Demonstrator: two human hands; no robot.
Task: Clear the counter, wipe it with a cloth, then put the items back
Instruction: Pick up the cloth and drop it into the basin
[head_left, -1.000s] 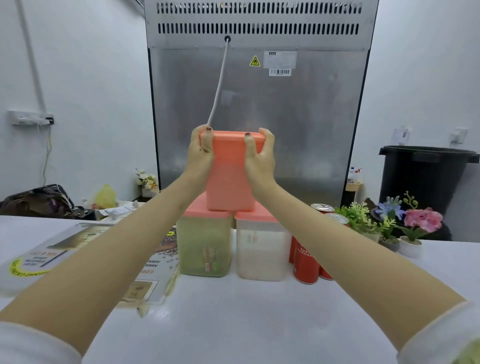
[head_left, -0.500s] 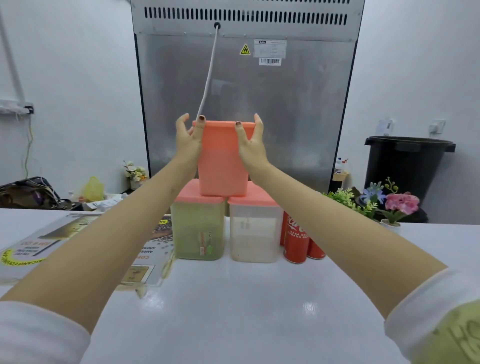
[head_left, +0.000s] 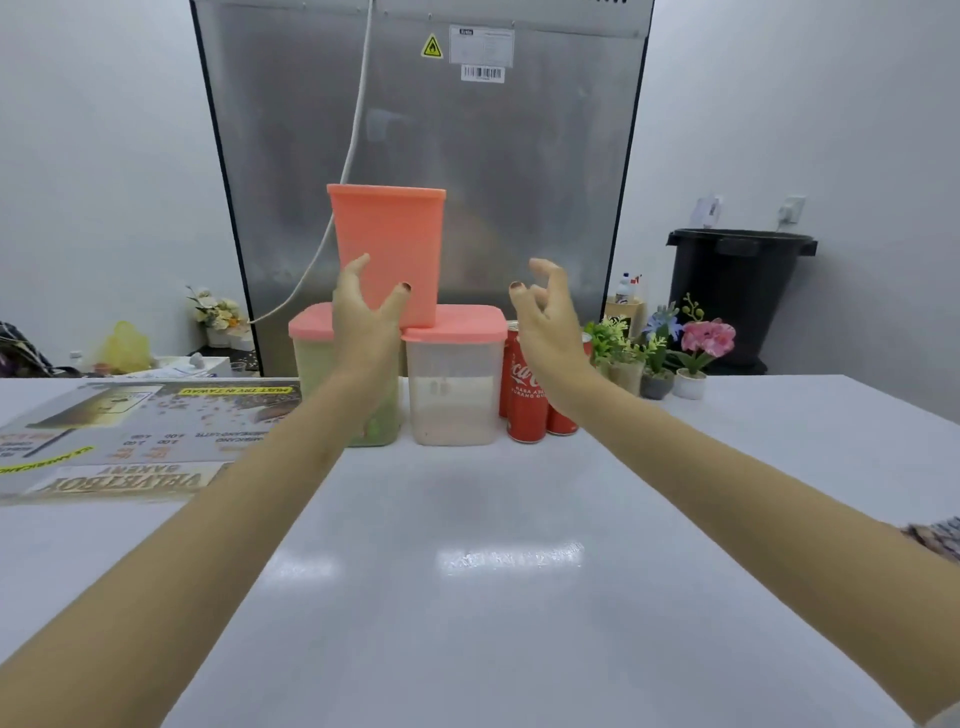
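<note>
Both arms were stretched forward; my left hand (head_left: 363, 322) and right hand (head_left: 548, 319) had fingers loosely spread, gripping nothing. I counted three containers: an orange tub (head_left: 389, 244) atop a green-filled box (head_left: 310, 358) and a white-filled box (head_left: 454, 387).

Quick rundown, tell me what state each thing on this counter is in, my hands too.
orange tub: upright, stacked on two boxes
green box: lid on
white box: lid on
cans: upright
menu: lying flat
left hand: open, empty
right hand: open, empty
</note>
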